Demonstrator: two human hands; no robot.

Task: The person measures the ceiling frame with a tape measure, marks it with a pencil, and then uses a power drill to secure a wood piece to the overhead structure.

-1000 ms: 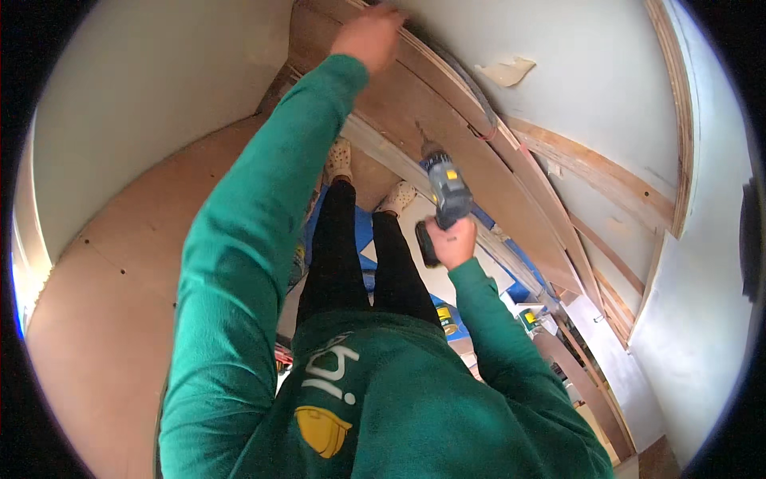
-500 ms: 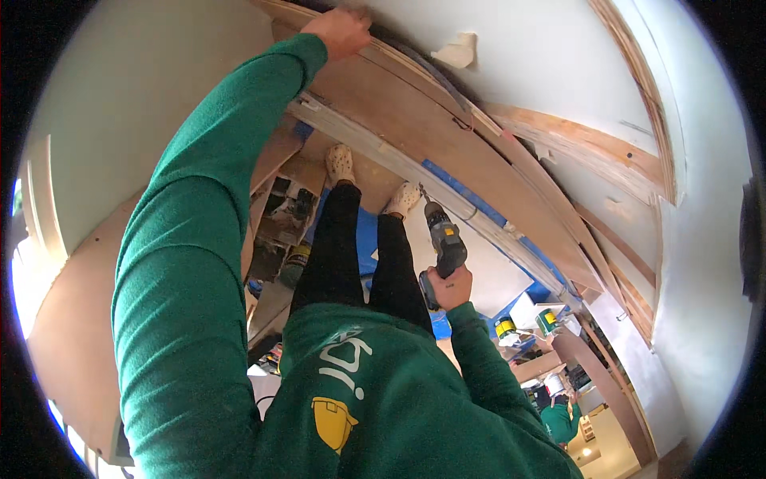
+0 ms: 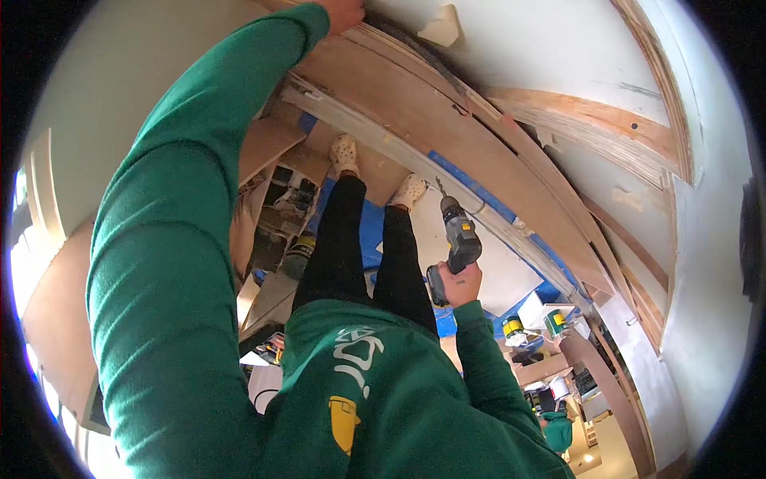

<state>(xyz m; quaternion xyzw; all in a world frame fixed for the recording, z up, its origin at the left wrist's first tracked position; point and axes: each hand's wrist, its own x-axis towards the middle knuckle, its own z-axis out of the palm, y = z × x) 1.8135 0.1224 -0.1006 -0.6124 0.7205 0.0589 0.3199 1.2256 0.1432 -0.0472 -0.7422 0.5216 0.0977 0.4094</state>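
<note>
My right hand (image 3: 460, 285) is closed round the handle of a dark cordless drill (image 3: 461, 239) with a yellow patch. A long twist bit (image 3: 441, 189) sticks out of its chuck, pointing up and away in front of me, apart from the wood. Reaching far up, my left hand (image 3: 345, 11) rests against the upper edge of a long wooden panel (image 3: 415, 92). Its fingers are cut off by the picture's top edge, so their grip does not show.
A pale rail (image 3: 383, 144) and blue covering (image 3: 372, 231) lie below the panel. Shelves with tools (image 3: 287, 199) stand at the left. Green-yellow cans (image 3: 555, 322) are at the lower right, near another person's green sleeve (image 3: 557, 431). A wood-framed wall (image 3: 590, 116) rises at the right.
The view has shifted a little. My left hand has gone higher, partly out of the picture. The drill in my right hand appears slightly farther right and lower.
</note>
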